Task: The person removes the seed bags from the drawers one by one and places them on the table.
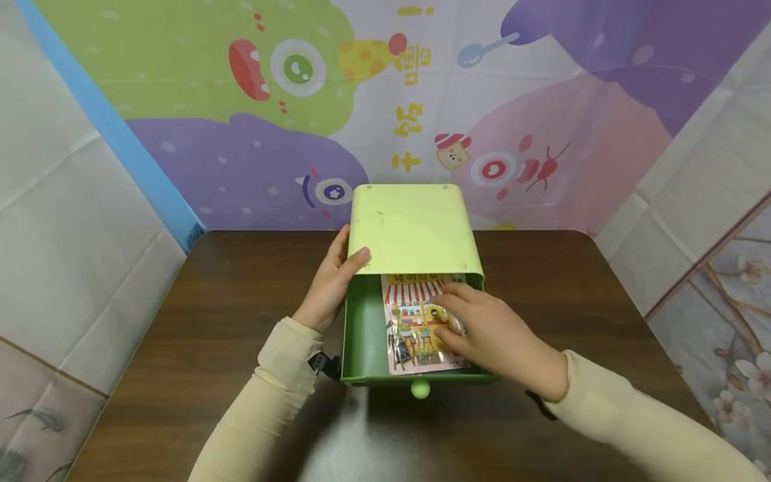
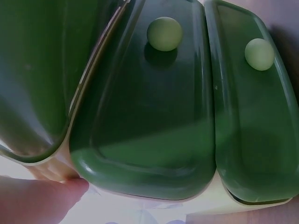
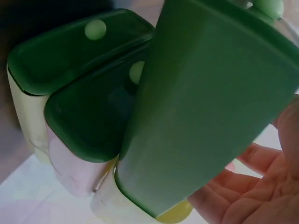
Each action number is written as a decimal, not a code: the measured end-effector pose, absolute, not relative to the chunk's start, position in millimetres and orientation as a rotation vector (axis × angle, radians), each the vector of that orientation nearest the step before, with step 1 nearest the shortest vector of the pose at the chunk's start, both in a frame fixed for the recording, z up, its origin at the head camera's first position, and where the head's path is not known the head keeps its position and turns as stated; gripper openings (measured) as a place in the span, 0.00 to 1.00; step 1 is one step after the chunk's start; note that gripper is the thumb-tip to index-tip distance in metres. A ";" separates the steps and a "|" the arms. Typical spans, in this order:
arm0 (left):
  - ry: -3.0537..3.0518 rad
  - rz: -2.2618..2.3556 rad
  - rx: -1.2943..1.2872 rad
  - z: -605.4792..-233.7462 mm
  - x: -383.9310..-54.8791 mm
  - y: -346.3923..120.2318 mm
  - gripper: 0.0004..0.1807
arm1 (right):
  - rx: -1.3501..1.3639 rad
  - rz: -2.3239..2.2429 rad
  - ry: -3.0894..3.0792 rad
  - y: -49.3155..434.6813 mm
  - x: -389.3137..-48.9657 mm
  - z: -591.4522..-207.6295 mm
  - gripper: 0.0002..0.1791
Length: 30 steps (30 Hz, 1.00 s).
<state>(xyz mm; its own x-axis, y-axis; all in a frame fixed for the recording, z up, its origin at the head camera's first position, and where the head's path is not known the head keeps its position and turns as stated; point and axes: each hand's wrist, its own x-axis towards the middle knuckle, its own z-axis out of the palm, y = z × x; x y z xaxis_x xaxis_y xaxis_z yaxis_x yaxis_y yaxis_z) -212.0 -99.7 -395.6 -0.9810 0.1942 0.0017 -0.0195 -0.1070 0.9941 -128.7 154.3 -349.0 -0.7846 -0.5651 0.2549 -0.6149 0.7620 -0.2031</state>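
A pale green mini drawer cabinet point(image 1: 412, 227) stands on the table, its dark green top drawer point(image 1: 365, 328) pulled out toward me. Inside that drawer lies a flat, glossy illustrated packet point(image 1: 406, 321) with a red-and-white striped awning picture. My left hand point(image 1: 325, 288) rests against the cabinet's left side, the thumb on its top near the front edge. Over the drawer's right side is my right hand point(image 1: 502, 328), fingers bent slightly above the packet and covering its right part. Whether the fingertips touch the packet I cannot tell. Two closed drawers point(image 2: 149, 121) with round knobs sit below, in the left wrist view.
The dark wooden table point(image 1: 241, 375) extends around the cabinet. A cartoon-printed cloth point(image 1: 289, 154) hangs right behind it, with pale cloth walls point(image 1: 90, 201) at both sides. The open drawer's round knob point(image 1: 420, 389) sticks out at the front.
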 end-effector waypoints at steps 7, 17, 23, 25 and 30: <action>1.993 2.227 0.208 -396.3 -213.4 -100.4 0.45 | 0.962 0.316 -2.834 151.2 -135.7 -353.6 0.30; 1.997 2.222 0.205 -397.0 -214.0 -100.7 0.45 | 0.932 0.280 -2.917 140.9 -142.1 -358.4 0.34; 2.008 2.209 0.205 -395.8 -212.0 -100.6 0.45 | 0.880 0.318 -2.904 137.3 -144.0 -360.2 0.31; 2.009 2.207 0.206 -395.8 -211.9 -100.6 0.45 | 0.848 0.355 -2.908 137.1 -144.6 -360.9 0.29; 2.012 2.204 0.203 -395.6 -212.3 -100.7 0.45 | 0.763 0.420 -2.934 137.5 -146.8 -362.3 0.28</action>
